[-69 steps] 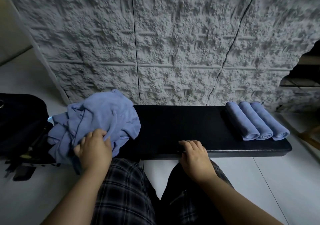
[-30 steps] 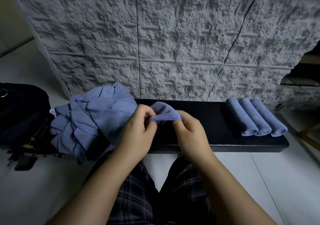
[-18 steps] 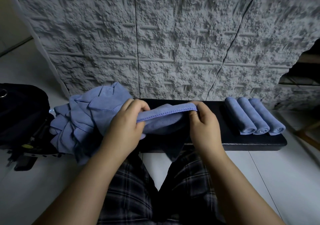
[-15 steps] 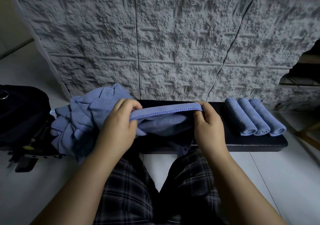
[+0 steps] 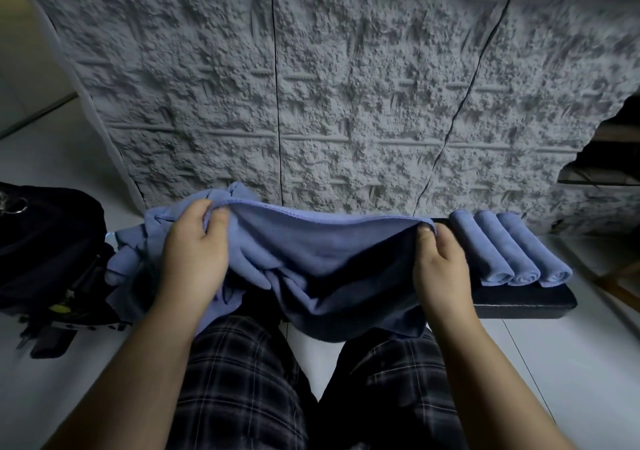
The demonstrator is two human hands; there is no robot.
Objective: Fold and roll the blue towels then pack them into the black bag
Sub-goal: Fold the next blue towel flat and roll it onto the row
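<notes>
I hold one blue towel (image 5: 322,252) stretched wide above the black bench (image 5: 526,306). My left hand (image 5: 195,252) pinches its top left corner and my right hand (image 5: 440,269) pinches the top right corner. The towel sags between them and hangs over the bench's front edge. Behind my left hand lies a loose pile of blue towels (image 5: 138,245) on the bench's left end. Three rolled blue towels (image 5: 509,252) lie side by side on the right end. The black bag (image 5: 45,245) sits on the floor at the far left.
A rough grey textured wall panel (image 5: 329,86) stands right behind the bench. My knees in plaid trousers (image 5: 249,373) are under the bench's front edge. Pale floor (image 5: 554,363) lies to the right, with a dark opening (image 5: 609,152) at the upper right.
My hands have pulled apart along the towel's top edge, stretching it from a small bunch to its full width. Earlier my left hand took it from the pile.
</notes>
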